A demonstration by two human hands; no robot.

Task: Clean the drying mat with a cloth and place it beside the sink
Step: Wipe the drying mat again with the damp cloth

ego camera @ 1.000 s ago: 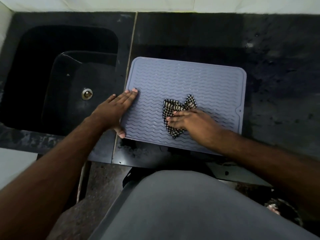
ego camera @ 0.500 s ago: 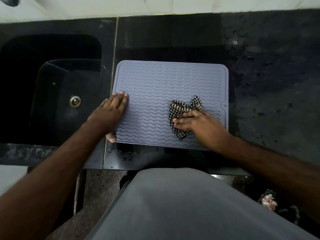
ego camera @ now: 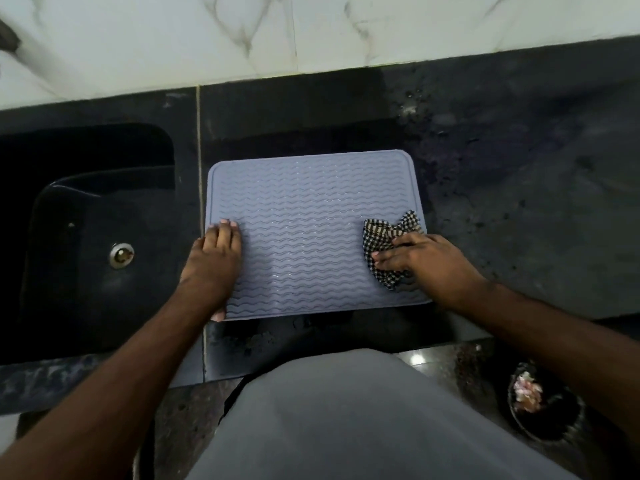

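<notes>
**Two hands on a gray mat by the sink**

A gray drying mat (ego camera: 311, 233) lies flat on the dark desk (ego camera: 519, 188). It has wavy lines all over it and a raised edge. The mat sits just beside the black sink (ego camera: 86, 237), on the sink's right side. A round metal drain (ego camera: 121, 255) shines at the bottom of the sink.

The left hand (ego camera: 213, 263) lies flat on the left edge of the mat. Its fingers are straight and close together, pressing down, and it holds nothing. The thumb pokes out near the mat's front corner.

The right hand (ego camera: 427, 263) is on the right side of the mat. It presses a black and white checked cloth (ego camera: 389, 237) onto the mat. The fingers lie over the cloth, a bit bent. The cloth is all bunched up, and parts of it stick out above and below the fingers.

Behind the desk is a white marble wall (ego camera: 311, 32). A gray shirt (ego camera: 346, 420) fills the bottom of the view. A dark bowl (ego camera: 540, 407) with pink bits in it sits low on the right.
</notes>
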